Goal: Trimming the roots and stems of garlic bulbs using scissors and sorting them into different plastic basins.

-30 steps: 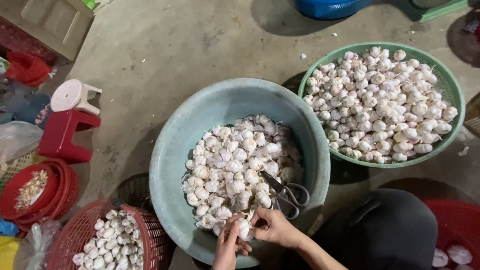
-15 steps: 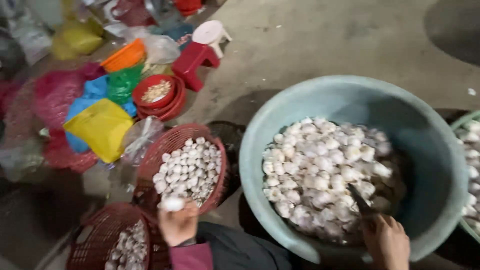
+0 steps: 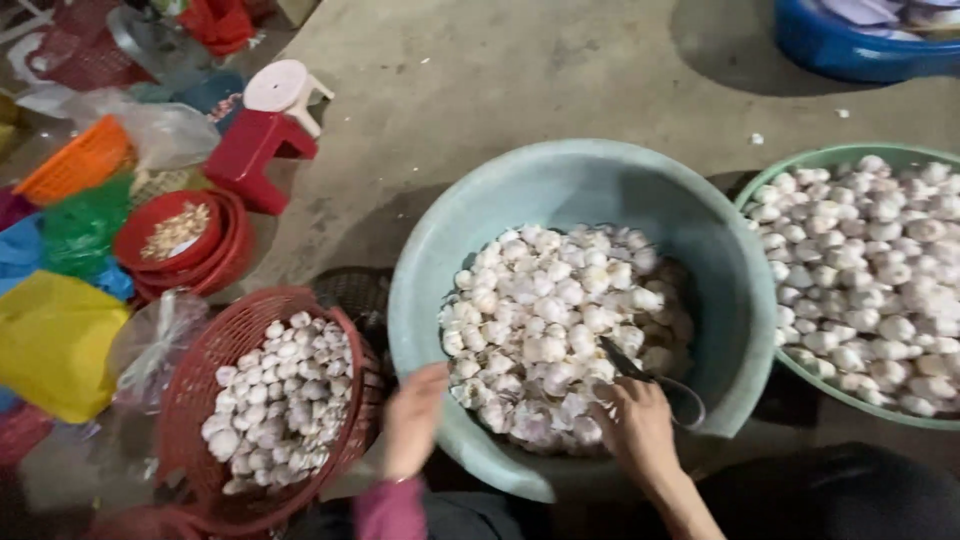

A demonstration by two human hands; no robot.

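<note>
I see a green basin (image 3: 800, 165) of garlic at right, blue tub (image 3: 850, 55) top right. Red stool w/ white stool (image 3: 262, 125) upper left; red bowls (image 3: 205, 265), yellow bag (image 3: 55, 340), orange basket (image 3: 75, 165) at left.

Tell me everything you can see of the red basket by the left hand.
The red basket is round, of open plastic-looking mesh, tilted toward the blue-grey tub and partly filled with white garlic bulbs. It sits on the concrete floor, its rim beside the tub. The left hand hovers at its right rim; contact is unclear. A clear plastic bag lies against its left side.
</note>
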